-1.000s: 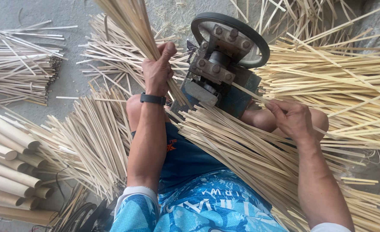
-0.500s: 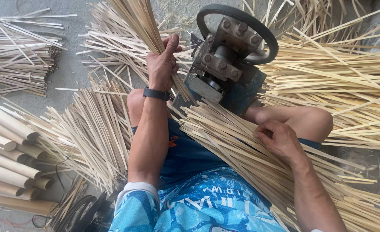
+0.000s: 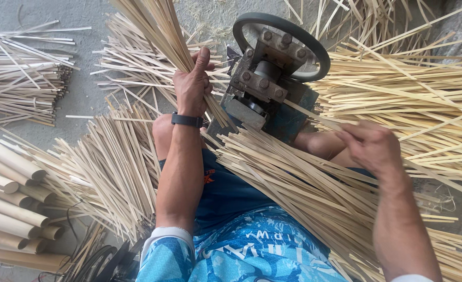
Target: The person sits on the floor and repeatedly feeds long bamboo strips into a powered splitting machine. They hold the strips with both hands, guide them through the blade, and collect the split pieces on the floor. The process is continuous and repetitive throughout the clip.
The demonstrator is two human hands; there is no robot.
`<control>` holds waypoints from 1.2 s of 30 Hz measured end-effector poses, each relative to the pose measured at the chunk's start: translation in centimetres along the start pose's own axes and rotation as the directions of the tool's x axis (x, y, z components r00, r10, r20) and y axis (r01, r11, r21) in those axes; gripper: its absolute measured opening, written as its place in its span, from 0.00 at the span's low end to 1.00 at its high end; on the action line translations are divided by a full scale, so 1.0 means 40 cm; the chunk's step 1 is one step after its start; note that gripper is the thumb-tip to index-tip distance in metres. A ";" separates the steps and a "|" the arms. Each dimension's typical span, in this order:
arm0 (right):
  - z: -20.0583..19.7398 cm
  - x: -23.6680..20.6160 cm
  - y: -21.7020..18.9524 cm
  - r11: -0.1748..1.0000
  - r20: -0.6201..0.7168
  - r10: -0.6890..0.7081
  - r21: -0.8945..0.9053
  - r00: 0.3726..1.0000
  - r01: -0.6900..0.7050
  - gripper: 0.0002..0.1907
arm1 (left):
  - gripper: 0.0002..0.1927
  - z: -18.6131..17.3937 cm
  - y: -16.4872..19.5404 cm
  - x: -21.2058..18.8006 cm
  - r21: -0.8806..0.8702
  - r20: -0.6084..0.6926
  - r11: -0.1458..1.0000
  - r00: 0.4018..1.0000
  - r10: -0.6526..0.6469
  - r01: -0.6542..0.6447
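A bundle of bamboo strips (image 3: 158, 28) is gripped in the closed left hand (image 3: 192, 83), just left of the metal machine (image 3: 267, 89) (a dark wheel rims its top). Below the machine, across the lap, a sheaf of pale flat strips (image 3: 293, 183) is pinched at its upper edge by the right hand (image 3: 372, 146). Thick bamboo tubes (image 3: 6, 198) are stacked far left of the machine.

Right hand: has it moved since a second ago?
Yes. The right hand has lifted off the strips on the lap and drawn back toward the body, away from the metal machine.
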State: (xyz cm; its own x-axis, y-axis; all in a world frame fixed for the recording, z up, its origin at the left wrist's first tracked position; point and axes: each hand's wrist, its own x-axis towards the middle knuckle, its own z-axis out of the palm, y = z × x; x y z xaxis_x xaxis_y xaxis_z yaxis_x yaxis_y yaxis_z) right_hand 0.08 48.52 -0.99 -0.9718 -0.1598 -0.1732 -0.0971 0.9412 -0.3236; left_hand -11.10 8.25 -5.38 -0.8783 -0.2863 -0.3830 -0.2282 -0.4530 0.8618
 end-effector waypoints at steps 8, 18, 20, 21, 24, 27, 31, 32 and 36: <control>0.073 0.072 -0.084 0.961 -0.173 -0.119 0.226 0.978 0.157 0.12 | 0.33 -0.008 -0.007 -0.004 0.042 0.012 0.998 0.999 0.037 -0.037; 0.164 -0.047 -0.034 0.922 0.398 0.047 0.335 0.916 -0.192 0.12 | 0.34 -0.019 -0.031 0.000 0.046 0.012 0.998 0.999 0.032 -0.032; 0.166 -0.071 -0.028 0.917 0.304 0.112 0.334 0.946 -0.216 0.11 | 0.34 -0.017 -0.036 0.000 0.063 0.004 0.997 0.999 0.035 -0.035; 0.159 -0.080 -0.021 0.924 0.247 0.087 0.342 0.965 -0.170 0.10 | 0.33 -0.017 -0.037 0.000 0.062 0.001 0.997 0.999 0.036 -0.036; 0.119 -0.100 0.007 0.942 0.091 0.007 0.335 0.996 -0.037 0.09 | 0.33 -0.017 -0.037 -0.001 0.063 -0.008 0.997 0.999 0.037 -0.036; 0.075 -0.111 0.040 0.942 0.003 -0.009 0.335 1.000 0.007 0.06 | 0.32 -0.017 -0.033 -0.001 0.071 -0.020 0.997 0.999 0.035 -0.034; 0.032 -0.124 0.076 0.911 -0.074 0.143 0.400 0.987 -0.102 0.06 | 0.32 -0.013 -0.030 -0.006 0.063 -0.023 0.998 0.999 0.029 -0.028; 0.025 -0.119 0.083 0.908 -0.101 0.166 0.404 0.981 -0.112 0.07 | 0.32 -0.011 -0.029 -0.006 0.059 -0.027 0.998 0.999 0.033 -0.031; 0.022 -0.070 0.085 0.955 -0.130 0.053 0.296 0.990 -0.012 0.08 | 0.31 -0.007 -0.026 -0.010 0.065 -0.006 0.997 0.999 0.046 -0.046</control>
State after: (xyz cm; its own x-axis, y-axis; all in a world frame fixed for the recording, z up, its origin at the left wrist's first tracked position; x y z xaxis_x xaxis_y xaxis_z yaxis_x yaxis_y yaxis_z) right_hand 2.67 51.91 -2.44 -0.9953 -0.0694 -0.0675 -0.0172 0.8131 -0.5819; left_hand -10.38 8.62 -6.21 -0.8853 -0.3120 -0.3448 -0.2145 -0.3840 0.8981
